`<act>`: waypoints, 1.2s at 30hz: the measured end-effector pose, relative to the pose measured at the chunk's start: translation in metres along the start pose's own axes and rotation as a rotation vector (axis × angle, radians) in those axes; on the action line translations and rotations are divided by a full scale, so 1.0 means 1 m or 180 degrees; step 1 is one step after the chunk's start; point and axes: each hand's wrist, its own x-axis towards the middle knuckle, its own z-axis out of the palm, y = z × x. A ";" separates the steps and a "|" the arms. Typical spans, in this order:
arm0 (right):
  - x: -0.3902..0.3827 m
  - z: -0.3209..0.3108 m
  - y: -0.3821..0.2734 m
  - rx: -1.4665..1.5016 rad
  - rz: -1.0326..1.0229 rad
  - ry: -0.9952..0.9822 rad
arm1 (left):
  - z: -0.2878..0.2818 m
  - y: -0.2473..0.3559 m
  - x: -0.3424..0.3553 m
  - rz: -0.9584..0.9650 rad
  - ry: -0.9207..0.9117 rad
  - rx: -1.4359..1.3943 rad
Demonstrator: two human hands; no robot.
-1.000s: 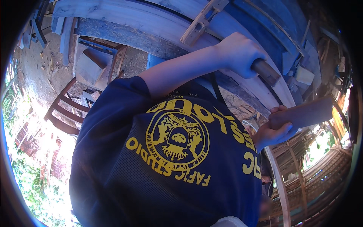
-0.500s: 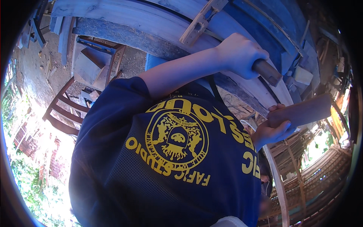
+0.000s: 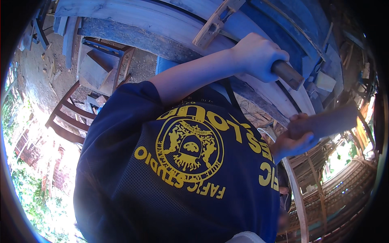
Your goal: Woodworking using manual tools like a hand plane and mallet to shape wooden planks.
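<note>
My left hand [image 3: 258, 58] is closed round a short brown wooden piece [image 3: 291, 75], held over a long pale wooden beam [image 3: 263, 91] with a dark groove along it. My right hand [image 3: 292, 142] grips a broad rectangular wooden block [image 3: 332, 120], slightly blurred, out to the right beside the beam's end. A slotted wooden fitting [image 3: 214, 22] lies across the beam above my left hand. My dark shirt with a yellow print fills the lower middle, beneath both forearms.
Wooden chair frames [image 3: 73, 115] stand on the dirt floor to the left, with loose boards [image 3: 69, 42] above them. Blue-grey panels and offcuts [image 3: 326, 81] pile up at the upper right. A pale upright post [image 3: 302, 206] and slatted matting [image 3: 344, 194] show at the lower right.
My left hand and its wooden piece have shifted very slightly right and up. The block in my right hand has moved slightly and now looks blurred.
</note>
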 end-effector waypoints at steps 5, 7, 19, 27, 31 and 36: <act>0.011 -0.025 -0.016 0.0696 -0.0974 0.0773 | -0.001 -0.002 0.001 -0.0071 0.0013 -0.0073; 0.001 -0.027 0.001 0.1091 -0.1084 0.1062 | 0.000 0.000 0.003 -0.0090 -0.0064 -0.0100; 0.011 0.003 -0.039 0.0401 -0.0241 0.0500 | 0.005 0.000 -0.003 0.0186 0.0320 -0.0172; -0.004 0.002 -0.025 0.0308 0.0342 0.0494 | 0.002 0.019 -0.008 0.0411 0.0216 -0.0465; -0.008 0.000 -0.018 0.0343 0.0538 0.0483 | 0.006 0.013 -0.017 0.0423 0.0143 -0.0423; -0.010 -0.003 -0.014 0.0360 0.0595 0.0410 | 0.010 0.011 -0.020 0.0510 0.0015 -0.0451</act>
